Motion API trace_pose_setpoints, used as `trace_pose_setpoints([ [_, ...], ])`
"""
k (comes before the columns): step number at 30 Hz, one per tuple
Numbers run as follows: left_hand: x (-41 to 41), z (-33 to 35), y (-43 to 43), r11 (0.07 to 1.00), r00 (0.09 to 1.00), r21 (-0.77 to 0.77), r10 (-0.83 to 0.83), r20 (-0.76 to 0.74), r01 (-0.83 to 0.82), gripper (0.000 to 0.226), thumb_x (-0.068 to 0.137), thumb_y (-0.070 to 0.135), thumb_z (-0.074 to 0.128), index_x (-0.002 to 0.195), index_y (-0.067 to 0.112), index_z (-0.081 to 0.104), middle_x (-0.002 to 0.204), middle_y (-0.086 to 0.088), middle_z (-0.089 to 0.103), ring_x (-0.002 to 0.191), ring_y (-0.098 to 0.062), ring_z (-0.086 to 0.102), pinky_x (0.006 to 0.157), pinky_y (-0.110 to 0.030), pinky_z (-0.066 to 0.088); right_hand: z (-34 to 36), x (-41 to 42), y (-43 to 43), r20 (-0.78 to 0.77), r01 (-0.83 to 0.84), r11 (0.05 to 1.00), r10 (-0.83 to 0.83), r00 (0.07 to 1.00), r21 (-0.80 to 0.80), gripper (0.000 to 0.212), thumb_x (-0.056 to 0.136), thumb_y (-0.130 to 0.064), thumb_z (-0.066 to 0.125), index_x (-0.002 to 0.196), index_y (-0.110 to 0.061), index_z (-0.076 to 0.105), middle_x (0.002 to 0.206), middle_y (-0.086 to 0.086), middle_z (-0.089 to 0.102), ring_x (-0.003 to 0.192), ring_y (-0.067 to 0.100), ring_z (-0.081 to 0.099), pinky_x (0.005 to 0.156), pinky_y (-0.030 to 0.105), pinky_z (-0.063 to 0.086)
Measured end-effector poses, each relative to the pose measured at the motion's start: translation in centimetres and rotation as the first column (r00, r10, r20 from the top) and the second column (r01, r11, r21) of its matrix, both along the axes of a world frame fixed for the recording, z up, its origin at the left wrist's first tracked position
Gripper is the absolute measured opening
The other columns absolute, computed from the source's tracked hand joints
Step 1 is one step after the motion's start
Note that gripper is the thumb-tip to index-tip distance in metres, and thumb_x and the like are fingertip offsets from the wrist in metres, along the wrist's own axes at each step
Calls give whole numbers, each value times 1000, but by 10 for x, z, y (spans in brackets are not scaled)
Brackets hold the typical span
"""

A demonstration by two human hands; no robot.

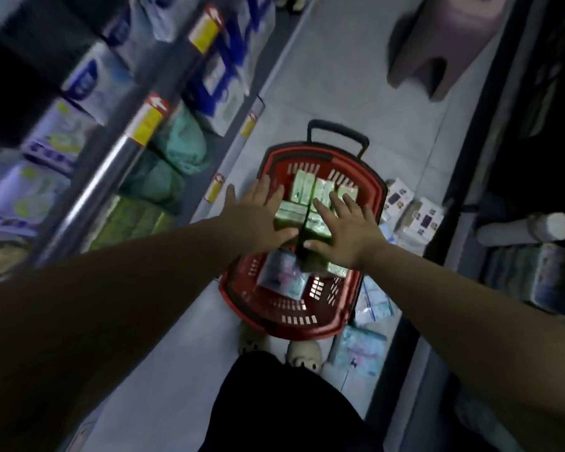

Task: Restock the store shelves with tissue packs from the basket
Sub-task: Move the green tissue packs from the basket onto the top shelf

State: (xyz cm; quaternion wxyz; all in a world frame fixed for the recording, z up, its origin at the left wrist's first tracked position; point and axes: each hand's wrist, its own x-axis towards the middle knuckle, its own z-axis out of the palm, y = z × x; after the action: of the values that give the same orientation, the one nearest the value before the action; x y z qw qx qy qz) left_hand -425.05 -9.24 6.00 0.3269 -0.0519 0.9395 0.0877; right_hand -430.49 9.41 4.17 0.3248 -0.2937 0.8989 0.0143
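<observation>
Stocked store shelves [111,164] run along the left. The left hand [258,216], fingers spread straight, reaches over the green tissue packs [307,190] stacked in the red basket [307,327] on the aisle floor. The right hand [346,226], also spread, is over the same packs. Tissue boxes [415,216] sit just beside the basket on its right.

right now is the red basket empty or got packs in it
Not empty: green packs fill the far half of the basket, a pale pack lies nearer; the near end is bare.
</observation>
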Motion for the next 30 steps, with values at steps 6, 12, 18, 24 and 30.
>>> trace_pose_setpoints([
  [6, 5, -133, 32, 993, 993, 94, -85, 81, 77, 90, 92, 70, 34, 156, 22, -7, 163, -10, -16, 150, -25, -14, 115, -57, -11, -123, 0, 23, 58, 52, 983, -63, 996, 176, 106, 81, -75, 50, 156, -28, -8, 163, 14, -11, 151, 32, -9, 119, 53, 0],
  [12, 43, -234, 53, 972, 990, 220, 59, 132, -87, 91, 91, 65, 44, 157, 20, 1, 164, -12, -7, 151, -28, -5, 121, -48, 0, -202, 29, 37, -52, 53, 936, -38, 998, 347, 97, 92, -34, 61, 155, -22, -11, 159, 24, -12, 148, 42, -3, 118, 54, 10],
  [18, 68, -274, 42, 617, 777, 484, 571, 265, -620, 82, 92, 38, 62, 154, 10, 16, 153, -12, 34, 137, -30, 39, 107, -32, 36, -199, 16, 42, -89, 405, 903, -419, 904, -141, 103, 67, -46, 83, 149, -14, 28, 138, 16, 39, 128, 35, 34, 108, 42, 35],
  [24, 71, -261, 15, 255, 467, 509, 813, 348, -822, 70, 78, 43, 74, 132, 7, 52, 121, -6, 63, 102, -20, 63, 84, -28, 52, -162, -15, 67, 637, 917, 341, -665, 390, -205, 65, 62, -24, 87, 120, -5, 65, 109, 10, 71, 102, 32, 68, 92, 40, 55],
  [30, 82, -189, -1, -156, 204, 584, 841, 501, -796, 48, 68, 26, 78, 108, 1, 69, 107, -22, 69, 97, -39, 68, 89, -51, 55, -122, -12, 65, 794, 984, 151, -585, 165, -94, 20, 89, 1, 60, 109, -2, 62, 101, 10, 66, 87, 17, 64, 66, 15, 54],
])
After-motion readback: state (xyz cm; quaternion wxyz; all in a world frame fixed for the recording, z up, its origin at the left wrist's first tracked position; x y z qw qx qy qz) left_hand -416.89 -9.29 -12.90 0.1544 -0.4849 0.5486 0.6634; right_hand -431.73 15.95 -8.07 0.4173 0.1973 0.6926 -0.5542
